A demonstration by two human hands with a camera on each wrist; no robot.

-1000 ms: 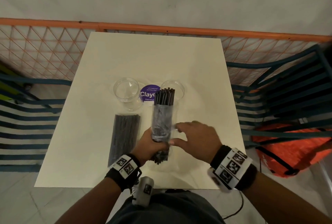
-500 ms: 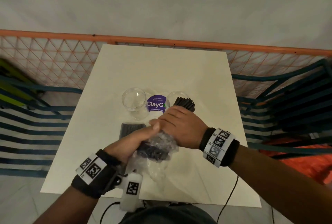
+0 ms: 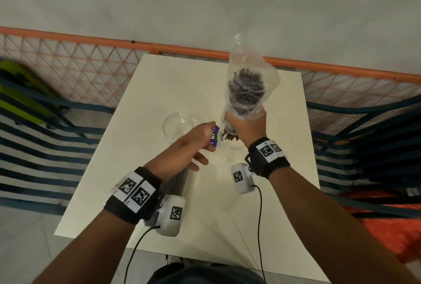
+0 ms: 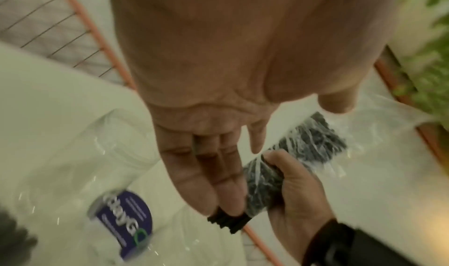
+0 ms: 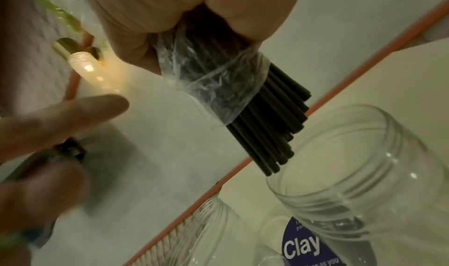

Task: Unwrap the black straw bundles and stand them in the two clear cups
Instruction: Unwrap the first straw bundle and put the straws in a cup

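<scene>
My right hand [image 3: 246, 123] grips a bundle of black straws [image 3: 246, 87] upright above the table, its clear wrap [image 3: 241, 55] loose and ballooning at the top. The bare straw ends [image 5: 274, 135] point down just over the right clear cup [image 3: 230, 151]. My left hand [image 3: 202, 144] is open beside them, its fingertips [image 4: 228, 210] touching the straw ends [image 4: 228, 222]. The left clear cup [image 3: 177, 124] stands empty. A second wrapped bundle [image 3: 180, 181] lies on the table, mostly hidden under my left forearm.
The white table [image 3: 159, 83] is small, with an orange mesh railing [image 3: 91, 67] behind it and teal slatted chairs [image 3: 376, 135] on both sides. A purple label [image 3: 214, 136] shows between the cups. Cables hang from both wrist cameras near the front edge.
My right hand has lifted the bundle from low over the table to upright above the right cup. My left hand has let go of it and opened.
</scene>
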